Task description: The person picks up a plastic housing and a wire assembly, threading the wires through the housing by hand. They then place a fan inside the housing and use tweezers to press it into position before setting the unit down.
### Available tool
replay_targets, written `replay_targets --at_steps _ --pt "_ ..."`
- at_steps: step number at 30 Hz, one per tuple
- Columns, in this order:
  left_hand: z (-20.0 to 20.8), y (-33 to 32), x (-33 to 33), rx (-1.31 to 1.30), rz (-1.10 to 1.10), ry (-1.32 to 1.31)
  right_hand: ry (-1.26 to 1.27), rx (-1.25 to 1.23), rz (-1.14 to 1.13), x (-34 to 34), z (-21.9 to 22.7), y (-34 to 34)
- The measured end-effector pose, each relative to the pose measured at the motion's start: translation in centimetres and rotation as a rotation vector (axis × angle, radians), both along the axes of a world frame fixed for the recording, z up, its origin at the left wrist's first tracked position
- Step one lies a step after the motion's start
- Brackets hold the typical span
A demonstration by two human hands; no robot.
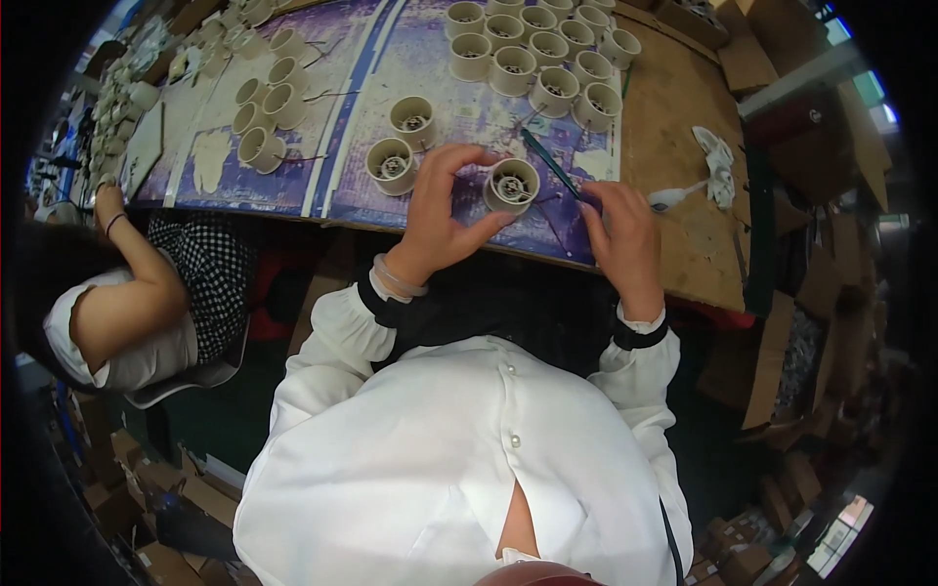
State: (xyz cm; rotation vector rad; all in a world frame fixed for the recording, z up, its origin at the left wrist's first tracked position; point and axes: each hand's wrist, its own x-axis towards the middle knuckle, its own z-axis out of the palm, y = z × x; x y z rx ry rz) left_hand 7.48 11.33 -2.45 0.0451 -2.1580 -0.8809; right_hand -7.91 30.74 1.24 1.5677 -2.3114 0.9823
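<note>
**me:** Holding a cream plastic cup (512,185) in my left hand (445,210) right now, fingers curled round its rim and side, open end facing up at me, just above the near edge of the workbench (674,107). My right hand (622,239) is closed in a pinch on a thin green-handled tool (550,164), tip angled toward the cup and the fine wires beside it.

**other:** any tips for doing that bit cleanly?

**me:** I'd say keep the cup steady and level, grip the wall instead of covering the centre hub, and bring the tool in from the side so the wires don't snag.

**other:** what's cluttering the bench?

**me:** Two loose cups (403,140) just left of my hand, a packed cluster of cups (542,49) further back, more cups (264,107) off to the left. A white rag (716,161) sits on the right. A co-worker's arm (137,264) reaches onto the bench on my left, well apart from me. The loose wires by the cup are the main nuisance, I reckon.
</note>
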Motion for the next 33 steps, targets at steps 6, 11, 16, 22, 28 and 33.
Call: replay_targets --at_steps 6,11,16,22,28,33 --pt "-0.2 -1.7 4.4 0.173 0.076 0.324 0.073 0.208 -0.114 -0.9 -1.0 -0.8" --pt "0.6 -3.6 5.1 0.118 0.402 0.227 0.072 0.252 -0.187 -1.6 -1.2 -0.6" --pt "-0.5 -4.4 5.0 0.153 0.429 -0.096 0.094 0.24 -0.215 -1.4 0.0 0.1" --pt "-0.4 -4.6 5.8 0.127 0.431 -0.07 0.01 0.091 -0.148 -0.5 -0.4 1.0" --pt "-0.5 -6.3 5.8 0.327 0.428 0.193 -0.01 -0.111 -0.095 -0.3 -3.9 3.3" --pt "-1.4 -6.1 6.2 0.644 0.422 0.063 -0.071 -0.217 -0.077 -0.3 -5.1 3.9"
